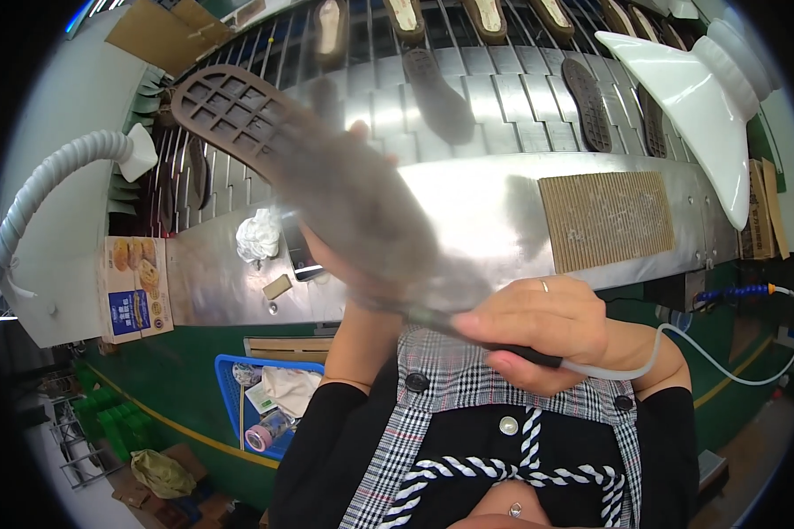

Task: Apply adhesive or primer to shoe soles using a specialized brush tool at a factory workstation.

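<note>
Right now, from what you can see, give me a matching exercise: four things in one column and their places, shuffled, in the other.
Things
1. Brown shoe sole
2. Dark slim tool
3. Ribbed tan sheet
4. Blue basket

Places
A. Flat on the metal bench, toward the right of the picture
B. In the fingers of the right hand
C. At the person's left side, in the lower left of the picture
D. In the left hand, lifted over the bench

Right pairs: 1-D, 2-B, 3-A, 4-C.
</note>
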Available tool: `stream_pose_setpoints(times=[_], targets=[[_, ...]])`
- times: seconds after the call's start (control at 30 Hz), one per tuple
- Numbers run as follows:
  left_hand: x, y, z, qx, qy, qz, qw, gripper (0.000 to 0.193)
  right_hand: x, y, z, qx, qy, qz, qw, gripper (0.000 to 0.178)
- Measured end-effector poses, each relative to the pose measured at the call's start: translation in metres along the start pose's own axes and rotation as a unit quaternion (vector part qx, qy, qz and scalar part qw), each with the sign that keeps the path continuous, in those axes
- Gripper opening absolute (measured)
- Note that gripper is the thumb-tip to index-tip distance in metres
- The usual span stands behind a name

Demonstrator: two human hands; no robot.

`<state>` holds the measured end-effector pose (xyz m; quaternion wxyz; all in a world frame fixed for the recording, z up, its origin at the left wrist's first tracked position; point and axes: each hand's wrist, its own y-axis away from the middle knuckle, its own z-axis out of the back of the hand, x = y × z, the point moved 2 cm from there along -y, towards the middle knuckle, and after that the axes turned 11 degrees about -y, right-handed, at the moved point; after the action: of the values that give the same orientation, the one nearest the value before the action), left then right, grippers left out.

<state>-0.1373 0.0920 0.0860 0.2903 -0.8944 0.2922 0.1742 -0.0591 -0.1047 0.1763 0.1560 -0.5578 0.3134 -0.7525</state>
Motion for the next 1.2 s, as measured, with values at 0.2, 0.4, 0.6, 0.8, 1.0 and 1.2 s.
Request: stream_pose_setpoints(times=[0.2,0.4,0.6,0.8,1.0,1.2], targets=[[-0.001,-0.006,-0.007,-0.083,0.058,0.016,0.995,0.054,-0.001,0.002,0.005,0.019,0.034,-0.015,0.999,0.031],[0.0,-0.01,-0.005,-0.052,0.088,0.052,0.993,0.053,-0.01,0.0,0.012,0.026,0.066,-0.016,0.997,0.03],[0.0,-0.012,-0.012,-0.053,0.129,0.124,0.982,0.053,-0.011,-0.008,0.03,0.021,0.077,-0.053,0.995,0.032],[-0.001,-0.009,-0.021,-0.074,0.186,0.254,0.946,0.047,-0.013,-0.014,0.038,0.044,0.064,-0.111,0.991,0.026],[-0.002,-0.007,-0.035,-0.113,0.069,0.289,0.948,0.059,-0.014,-0.019,0.049,0.084,0.014,-0.06,0.995,0.033],[-0.004,-0.005,-0.035,-0.121,0.099,0.378,0.913,0.061,-0.004,-0.019,0.061,0.166,-0.062,-0.092,0.98,0.031]])
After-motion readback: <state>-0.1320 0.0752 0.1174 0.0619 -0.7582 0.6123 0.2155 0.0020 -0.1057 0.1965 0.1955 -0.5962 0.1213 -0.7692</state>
